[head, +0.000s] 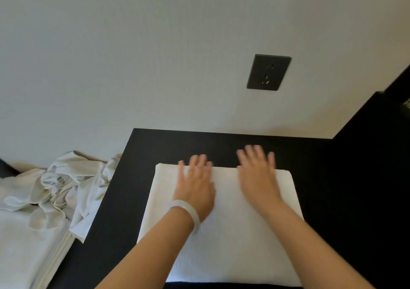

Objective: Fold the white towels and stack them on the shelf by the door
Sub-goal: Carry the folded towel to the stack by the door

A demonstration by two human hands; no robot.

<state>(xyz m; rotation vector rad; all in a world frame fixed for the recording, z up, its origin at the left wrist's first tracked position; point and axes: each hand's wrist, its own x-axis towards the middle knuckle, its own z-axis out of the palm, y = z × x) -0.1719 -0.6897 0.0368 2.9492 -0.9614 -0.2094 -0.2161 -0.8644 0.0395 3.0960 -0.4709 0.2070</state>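
**Both hands flat on a folded towel**

A pale wall point(133, 56) fills the upper half of the view. Below it a black bench point(332, 189) runs up against the wall, with a dark upright point(377, 133) closing its right side. I cannot tell whether this is the shelf by the door.

The towel point(233, 244) lies folded in a neat rectangle in the middle of the bench. Its long axis seems to run from the person toward the wall, and its far edge stops short of the wall. To the left, off the bench, a stack point(26, 244) of folded white cloth sits near the person. A crumpled heap point(66, 184) lies beyond the stack, spilling against the bench's left edge.

The towel is directly under both hands, so neither is nearer and no reach is needed. The left hand point(195, 184) lies palm down on the far left part, fingers straight and spread, tips about at the far edge. The right hand point(258, 178) lies palm down beside it, fingers straight and passing over the far edge above bare bench. Neither grips anything, and both are blurred. This looks like smoothing or pressing a finished fold. The heap, likely next in turn, lies on the left hand's side.

A pale bangle point(186, 211) circles the left wrist. A dark socket point(269, 72) sits on the wall above the right hand.
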